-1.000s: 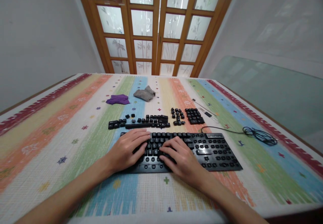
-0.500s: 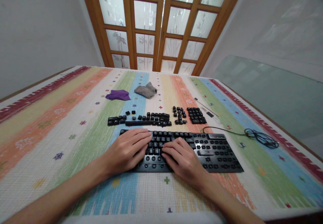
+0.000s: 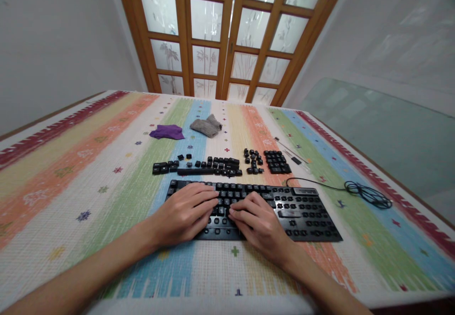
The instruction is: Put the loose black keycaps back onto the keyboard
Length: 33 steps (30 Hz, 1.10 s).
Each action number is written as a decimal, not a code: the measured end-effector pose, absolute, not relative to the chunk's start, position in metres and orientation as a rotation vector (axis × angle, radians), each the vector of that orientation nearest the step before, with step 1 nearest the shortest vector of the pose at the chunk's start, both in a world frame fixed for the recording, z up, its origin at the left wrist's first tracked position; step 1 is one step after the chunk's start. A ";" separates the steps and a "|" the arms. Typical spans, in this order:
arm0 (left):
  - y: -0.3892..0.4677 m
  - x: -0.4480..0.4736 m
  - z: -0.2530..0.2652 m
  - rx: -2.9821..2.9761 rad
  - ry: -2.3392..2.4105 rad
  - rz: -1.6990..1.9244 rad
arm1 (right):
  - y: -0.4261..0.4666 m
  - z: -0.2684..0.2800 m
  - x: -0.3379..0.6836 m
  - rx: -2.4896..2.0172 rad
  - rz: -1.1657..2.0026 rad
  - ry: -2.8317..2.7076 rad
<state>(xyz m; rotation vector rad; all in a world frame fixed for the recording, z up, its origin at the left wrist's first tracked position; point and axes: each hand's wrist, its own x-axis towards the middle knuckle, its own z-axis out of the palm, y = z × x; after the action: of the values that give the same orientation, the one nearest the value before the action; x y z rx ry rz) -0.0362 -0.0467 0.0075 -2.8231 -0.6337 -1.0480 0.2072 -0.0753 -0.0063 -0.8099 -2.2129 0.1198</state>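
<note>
A black computer keyboard [image 3: 222,235] lies on the striped tablecloth, with keycaps on part of its upper left and bare key sockets across its right side and lower rows. My left hand [image 3: 186,211] rests flat over the left part, its fingers stretched toward the middle keys. Over the centre, my right hand [image 3: 259,218] has thumb and fingertips drawn together at a black keycap, largely hidden by the fingers. Just behind the keyboard are loose keycaps [image 3: 220,163] in rough rows, including a long space bar [image 3: 194,172]. The keys under my left palm are hidden.
Farther right stand small keycaps [image 3: 253,158] and a number-pad block of keycaps [image 3: 276,161]. A thin stick [image 3: 289,148] lies beyond them. The coiled cable [image 3: 368,195] lies at right. Purple cloth [image 3: 167,132] and grey cloth [image 3: 206,126] are farther back.
My left hand has slid slightly right across the keys. The fingertips of my right hand have drawn closer together over the keyboard's centre. The loose keycaps stay in place.
</note>
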 end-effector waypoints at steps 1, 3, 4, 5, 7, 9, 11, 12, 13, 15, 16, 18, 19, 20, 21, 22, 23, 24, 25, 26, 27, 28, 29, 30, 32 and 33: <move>-0.047 -0.036 0.007 -2.827 -0.633 -1.042 | -0.075 -0.006 0.207 -0.804 0.106 -2.217; -0.047 -0.036 0.007 -2.842 -0.625 -1.040 | -0.074 -0.007 0.208 -0.799 0.067 -2.218; -0.048 -0.036 0.007 -2.850 -0.618 -1.039 | -0.074 -0.008 0.208 -0.801 0.049 -2.218; -0.048 -0.036 0.007 -2.856 -0.614 -1.037 | -0.074 -0.009 0.209 -0.805 0.035 -2.218; -0.048 -0.036 0.007 -2.858 -0.600 -1.029 | -0.073 -0.010 0.209 -0.807 0.037 -2.217; -0.048 -0.035 0.007 -2.853 -0.593 -1.018 | -0.074 -0.011 0.209 -0.804 0.077 -2.214; -0.048 -0.035 0.007 -2.855 -0.587 -1.013 | -0.074 -0.011 0.208 -0.792 0.114 -2.206; -0.048 -0.035 0.007 -2.857 -0.585 -1.016 | -0.075 -0.010 0.207 -0.787 0.126 -2.202; -0.048 -0.035 0.007 -2.862 -0.588 -1.017 | -0.075 -0.010 0.207 -0.784 0.130 -2.197; -0.048 -0.034 0.007 -2.873 -0.590 -1.024 | -0.075 -0.010 0.206 -0.786 0.123 -2.192; -0.048 -0.034 0.006 -2.877 -0.588 -1.032 | -0.075 -0.011 0.206 -0.788 0.119 -2.192; -0.048 -0.034 0.006 -2.883 -0.586 -1.042 | -0.075 -0.011 0.206 -0.786 0.114 -2.201; -0.048 -0.034 0.005 -2.885 -0.582 -1.043 | -0.075 -0.011 0.206 -0.779 0.115 -2.203; -0.048 -0.034 0.005 -2.884 -0.575 -1.046 | -0.075 -0.011 0.206 -0.770 0.118 -2.206; -0.048 -0.033 0.004 -2.882 -0.573 -1.045 | -0.075 -0.010 0.206 -0.763 0.122 -2.205; -0.049 -0.033 0.004 -2.884 -0.572 -1.043 | -0.075 -0.010 0.206 -0.758 0.127 -2.203; -0.049 -0.033 0.005 -2.888 -0.571 -1.039 | -0.075 -0.010 0.206 -0.756 0.133 -2.201; -0.050 -0.033 0.005 -2.895 -0.569 -1.034 | -0.075 -0.009 0.205 -0.754 0.139 -2.199; -0.051 -0.032 0.006 -2.909 -0.568 -1.018 | -0.075 -0.009 0.205 -0.755 0.142 -2.198; -0.052 -0.032 0.006 -2.929 -0.566 -0.989 | -0.075 -0.009 0.205 -0.754 0.141 -2.196; -0.053 -0.031 0.007 -2.948 -0.563 -0.953 | -0.075 -0.008 0.205 -0.748 0.134 -2.195; -0.054 -0.030 0.007 -2.965 -0.562 -0.911 | -0.075 -0.008 0.204 -0.737 0.125 -2.194; -0.055 -0.030 0.006 -2.981 -0.565 -0.864 | -0.075 -0.007 0.204 -0.722 0.115 -2.191; -0.056 -0.030 0.006 -2.994 -0.571 -0.819 | -0.075 -0.007 0.204 -0.711 0.106 -2.188; -0.057 -0.029 0.003 -3.013 -0.588 -0.753 | -0.075 -0.006 0.204 -0.703 0.101 -2.183; -0.058 -0.029 0.002 -3.022 -0.594 -0.731 | -0.075 -0.005 0.204 -0.707 0.109 -2.183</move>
<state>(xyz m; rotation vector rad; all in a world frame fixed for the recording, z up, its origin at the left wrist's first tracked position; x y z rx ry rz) -0.0291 -0.0575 0.0021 -3.0222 -0.5942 -0.7307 0.2044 -0.0752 -0.0052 -0.7067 -2.1834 0.1094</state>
